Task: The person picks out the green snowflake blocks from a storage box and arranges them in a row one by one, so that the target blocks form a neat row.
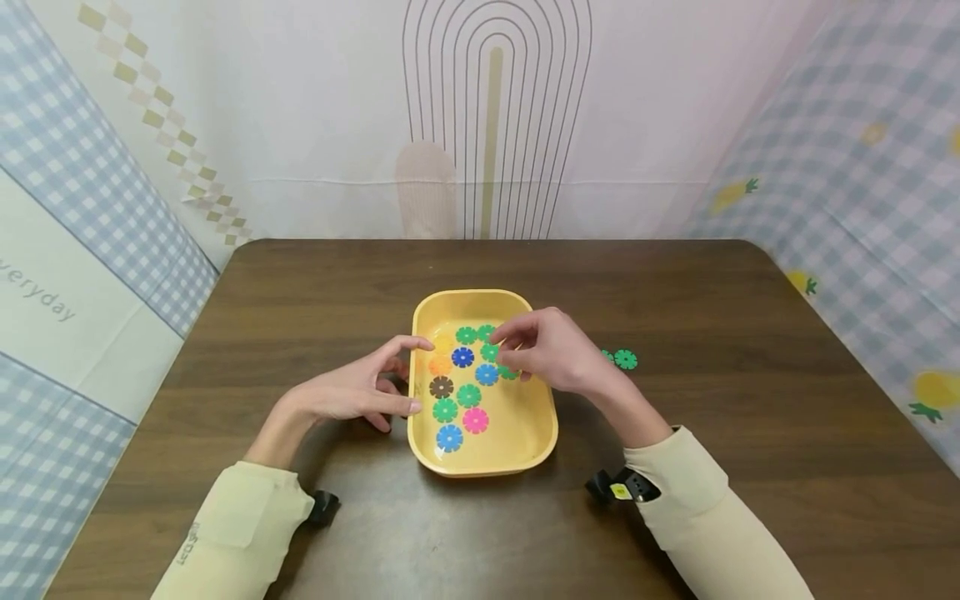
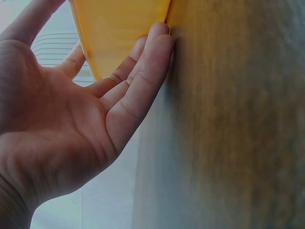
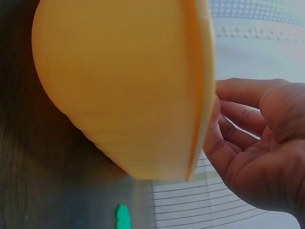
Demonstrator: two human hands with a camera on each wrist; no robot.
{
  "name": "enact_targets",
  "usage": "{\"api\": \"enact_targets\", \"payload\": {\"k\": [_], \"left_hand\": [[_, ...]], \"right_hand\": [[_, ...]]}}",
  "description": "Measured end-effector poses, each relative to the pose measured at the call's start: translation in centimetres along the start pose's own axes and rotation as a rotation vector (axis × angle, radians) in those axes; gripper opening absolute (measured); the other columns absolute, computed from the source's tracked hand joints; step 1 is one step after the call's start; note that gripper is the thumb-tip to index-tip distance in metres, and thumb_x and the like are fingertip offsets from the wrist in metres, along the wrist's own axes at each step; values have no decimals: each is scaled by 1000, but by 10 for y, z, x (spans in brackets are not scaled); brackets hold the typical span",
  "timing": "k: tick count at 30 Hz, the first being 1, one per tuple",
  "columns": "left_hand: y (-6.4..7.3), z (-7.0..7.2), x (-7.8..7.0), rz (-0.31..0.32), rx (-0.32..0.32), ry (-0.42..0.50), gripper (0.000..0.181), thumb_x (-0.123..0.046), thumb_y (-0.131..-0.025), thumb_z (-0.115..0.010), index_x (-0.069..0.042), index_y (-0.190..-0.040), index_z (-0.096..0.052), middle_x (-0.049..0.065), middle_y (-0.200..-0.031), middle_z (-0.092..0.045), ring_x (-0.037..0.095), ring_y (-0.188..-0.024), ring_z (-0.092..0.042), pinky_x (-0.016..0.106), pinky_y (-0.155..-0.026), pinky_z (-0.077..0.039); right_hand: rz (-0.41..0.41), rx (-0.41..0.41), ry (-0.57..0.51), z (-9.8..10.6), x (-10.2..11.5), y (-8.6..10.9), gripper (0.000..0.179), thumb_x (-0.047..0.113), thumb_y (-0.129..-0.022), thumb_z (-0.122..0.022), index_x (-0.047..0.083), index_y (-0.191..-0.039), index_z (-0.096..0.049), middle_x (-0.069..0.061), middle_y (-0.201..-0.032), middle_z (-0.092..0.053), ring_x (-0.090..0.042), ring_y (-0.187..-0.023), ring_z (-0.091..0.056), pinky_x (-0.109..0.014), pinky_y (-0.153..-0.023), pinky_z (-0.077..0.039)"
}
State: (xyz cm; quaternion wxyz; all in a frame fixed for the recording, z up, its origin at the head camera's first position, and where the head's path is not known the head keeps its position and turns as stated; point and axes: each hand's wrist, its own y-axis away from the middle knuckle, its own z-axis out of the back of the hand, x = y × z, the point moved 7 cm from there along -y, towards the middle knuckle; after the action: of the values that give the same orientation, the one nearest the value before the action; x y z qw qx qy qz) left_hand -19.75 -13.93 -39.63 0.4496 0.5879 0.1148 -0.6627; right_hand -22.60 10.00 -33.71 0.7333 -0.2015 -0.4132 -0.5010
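A yellow plastic tray (image 1: 517, 442) lies on the table with several toothed, flower-shaped plastic discs inside, among them a dark blue disc (image 1: 462, 357), a pink disc (image 1: 476, 420) and a brown disc (image 1: 441, 387). My left hand (image 1: 360, 387) holds the tray's left wall, thumb and index finger over the rim, the other fingers along the outside. Over the right rim reaches my right hand (image 1: 547, 350), fingers bent down among the green discs (image 1: 491, 352). The rim hides its fingertips in the right wrist view; I cannot tell whether they pinch a disc.
Two more green discs (image 1: 626, 359) lie on the brown wooden table (image 1: 675, 292) right of the tray, one partly behind the right forearm. A patterned cloth (image 1: 322, 108) hangs at the table's back edge, with checked cloth on both sides.
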Motion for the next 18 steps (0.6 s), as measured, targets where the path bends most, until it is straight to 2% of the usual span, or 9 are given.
{"api": "enact_targets", "payload": {"k": [4,12,18], "left_hand": [[0,0,-1,-1,2,-1,79,-27,-98,-76,-32,-158,-25,24,-137,-44,30,-104,-70,48,-79,-65],[-1,-1,-1,-2,2,-6,79,-28,-97,-77,-32,-158,-25,24,-137,-43,30,-105,-70,48,-79,-65],[0,0,-1,4,-1,0,79,-28,-97,-77,-33,-157,-26,23,-136,-44,30,-104,-70,48,-79,-65]], "right_hand": [[25,37,-19,-7,1,-4,23,4,-94,-77,-2,-116,-77,-10,-92,-74,-19,-71,-67,-42,-73,-65],[22,75,-40,-18,-1,-8,23,2,-92,-79,-3,-115,-77,-10,-97,-77,-17,-74,-69,-34,-72,-64],[50,100,69,-27,5,-10,24,3,-91,-80,3,-115,-79,-4,-92,-76,-16,-80,-66,-28,-74,-60]]}}
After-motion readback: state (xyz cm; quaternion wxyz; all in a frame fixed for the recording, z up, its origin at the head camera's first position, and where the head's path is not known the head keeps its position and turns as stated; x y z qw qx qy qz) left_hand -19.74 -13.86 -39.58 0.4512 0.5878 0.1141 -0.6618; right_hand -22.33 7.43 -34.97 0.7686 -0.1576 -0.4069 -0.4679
